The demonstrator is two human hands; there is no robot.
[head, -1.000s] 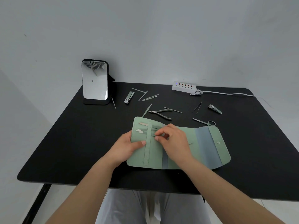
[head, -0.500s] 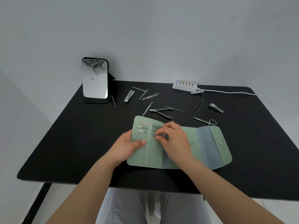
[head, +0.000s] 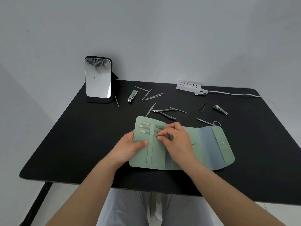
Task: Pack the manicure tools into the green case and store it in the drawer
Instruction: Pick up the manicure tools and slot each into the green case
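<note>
The green case (head: 156,155) lies unfolded on the black table (head: 81,136). Three thin tools (head: 144,127) sit under its elastic strap, tips pointing left. My left hand (head: 130,147) presses on the case's left edge, thumb flat on the panel. My right hand (head: 176,139) pinches the end of the third tool at the strap. Loose on the table behind the case lie cuticle nippers (head: 164,112), small scissors (head: 209,122), tweezers (head: 202,106), two nail clippers (head: 132,95) (head: 220,109) and several thin picks (head: 150,109).
A standing mirror (head: 98,78) is at the back left. A white power strip (head: 189,86) with its cable runs along the back right, a small clipper (head: 201,93) beside it. No drawer is in view. My lap shows below the table's front edge.
My right hand's fingertips have shifted slightly along the third tool at the strap. The left hand and the case stay put.
</note>
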